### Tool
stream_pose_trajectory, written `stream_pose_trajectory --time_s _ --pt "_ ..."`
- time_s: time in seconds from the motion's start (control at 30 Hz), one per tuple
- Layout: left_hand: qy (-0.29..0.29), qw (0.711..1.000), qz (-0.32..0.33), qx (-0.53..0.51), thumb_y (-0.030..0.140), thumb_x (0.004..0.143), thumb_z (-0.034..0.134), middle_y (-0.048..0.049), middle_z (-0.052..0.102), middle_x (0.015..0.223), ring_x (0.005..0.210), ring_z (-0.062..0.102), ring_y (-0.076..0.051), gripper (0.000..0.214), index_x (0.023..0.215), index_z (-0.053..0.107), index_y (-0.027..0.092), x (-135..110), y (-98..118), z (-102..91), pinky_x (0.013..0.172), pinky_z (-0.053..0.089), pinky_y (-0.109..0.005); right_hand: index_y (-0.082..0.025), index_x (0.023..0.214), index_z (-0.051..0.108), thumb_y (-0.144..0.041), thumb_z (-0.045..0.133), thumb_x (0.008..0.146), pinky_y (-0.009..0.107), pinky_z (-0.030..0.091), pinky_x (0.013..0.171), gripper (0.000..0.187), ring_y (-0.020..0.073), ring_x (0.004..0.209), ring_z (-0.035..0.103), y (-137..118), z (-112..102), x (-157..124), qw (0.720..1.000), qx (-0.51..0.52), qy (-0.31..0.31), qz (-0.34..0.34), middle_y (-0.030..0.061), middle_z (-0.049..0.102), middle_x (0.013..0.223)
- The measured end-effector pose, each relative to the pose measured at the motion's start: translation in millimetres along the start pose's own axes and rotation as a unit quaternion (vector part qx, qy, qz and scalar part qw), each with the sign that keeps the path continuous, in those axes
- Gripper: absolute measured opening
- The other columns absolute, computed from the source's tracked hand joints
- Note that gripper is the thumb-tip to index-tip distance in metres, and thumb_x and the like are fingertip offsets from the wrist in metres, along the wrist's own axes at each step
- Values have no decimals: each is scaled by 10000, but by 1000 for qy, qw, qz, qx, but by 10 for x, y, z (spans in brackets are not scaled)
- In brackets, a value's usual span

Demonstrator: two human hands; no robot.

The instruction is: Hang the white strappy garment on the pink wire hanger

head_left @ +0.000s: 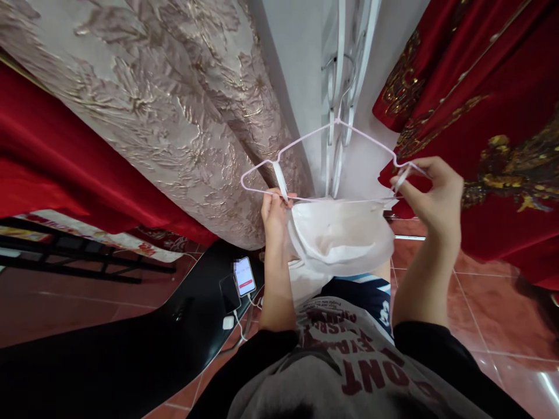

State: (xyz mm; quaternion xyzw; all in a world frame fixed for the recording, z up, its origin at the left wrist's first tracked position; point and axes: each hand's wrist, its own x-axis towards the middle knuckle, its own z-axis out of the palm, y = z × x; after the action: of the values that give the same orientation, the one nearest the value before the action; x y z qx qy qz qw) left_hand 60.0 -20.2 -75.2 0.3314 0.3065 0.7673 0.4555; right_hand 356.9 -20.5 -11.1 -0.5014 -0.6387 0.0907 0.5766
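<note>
A pale pink clothes hanger (305, 136) hangs by its hook from a white rack. A white, partly sheer strappy garment (340, 230) droops below the hanger's bottom bar. One white strap (280, 179) loops over the hanger's left shoulder, and my left hand (275, 215) pinches its lower end at the bottom bar. At the other end, my right hand (437, 192) is closed, with thumb and fingers on the second strap (400, 178) beside the hanger's right tip. Whether that strap is fully over the tip I cannot tell.
Cream brocade fabric (174, 105) hangs at left and red embroidered fabric (502, 134) at right, both close to the hanger. A white metal rack (336, 70) stands behind. On a black surface (131, 343) at lower left lie a lit phone (244, 276), cables and a white charger (227, 322).
</note>
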Motion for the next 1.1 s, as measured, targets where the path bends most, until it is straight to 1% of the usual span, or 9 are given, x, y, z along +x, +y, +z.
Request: stream_pose_trajectory --time_s 0.07,0.2,0.4,0.6,0.7,0.8,0.9,1.0,1.1 --pt "1 1000 5 -1 550 808 869 -23 741 740 608 567 -115 428 835 602 217 6 19 -3 646 466 -237 -300 1112 741 -368 868 808 567 568 1058 336 301 1072 717 -118 56 5 997 -47 -28 -46 52 742 1057" --pt "-1 1000 11 7 537 857 833 -23 751 767 605 545 -105 391 850 612 216 -24 38 27 649 458 -229 -322 1516 529 -404 751 904 679 401 1221 656 395 1492 486 -227 370 -351 985 -26 100 -141 118 563 1539" --pt "8 999 7 52 533 908 776 -20 776 828 655 606 -109 329 911 651 229 -85 31 7 690 484 -225 -358 1342 679 -371 664 987 709 264 1301 355 322 1395 613 -167 746 -819 987 -18 -145 -72 29 748 1346" --pt "-136 959 -38 245 540 953 705 -94 804 1035 1010 726 -221 344 940 780 205 -179 195 -85 963 540 -347 -345 1226 755 -358 674 989 696 230 1311 250 299 1302 649 6 660 -663 994 -22 -82 -65 19 788 1198" --pt "-201 940 -62 269 478 939 739 -85 789 943 929 719 -221 274 923 796 211 -184 412 -78 837 565 -329 -358 1234 760 -322 675 987 691 224 1310 263 290 1280 650 7 648 -683 995 -25 -71 -69 15 778 1175" --pt "-150 974 -51 162 478 918 755 -83 776 952 866 715 -200 265 977 794 223 -78 635 -77 691 552 -281 -365 1253 752 -287 674 986 676 231 1310 289 281 1273 650 -24 664 -734 994 -17 -81 -75 16 769 1195" --pt "-20 997 54 45 504 930 706 -91 745 1296 1121 711 -210 351 1162 768 248 103 759 -148 816 581 -273 -369 1256 749 -280 673 988 664 239 1309 292 277 1275 652 -39 656 -741 994 -14 -81 -79 14 772 1207" --pt "98 985 115 88 432 909 730 -83 667 1471 1326 636 -248 385 1252 734 258 201 720 -280 874 573 -282 -355 1238 753 -293 662 997 654 254 1307 265 278 1276 656 -60 637 -731 993 -13 -87 -73 15 783 1214" --pt "100 982 45 156 418 849 814 -107 710 1399 1289 671 -275 390 1193 748 248 117 563 -340 753 556 -258 -338 1246 746 -312 642 1012 641 269 1305 258 276 1286 658 -136 680 -766 992 -8 -104 -66 21 785 1251"
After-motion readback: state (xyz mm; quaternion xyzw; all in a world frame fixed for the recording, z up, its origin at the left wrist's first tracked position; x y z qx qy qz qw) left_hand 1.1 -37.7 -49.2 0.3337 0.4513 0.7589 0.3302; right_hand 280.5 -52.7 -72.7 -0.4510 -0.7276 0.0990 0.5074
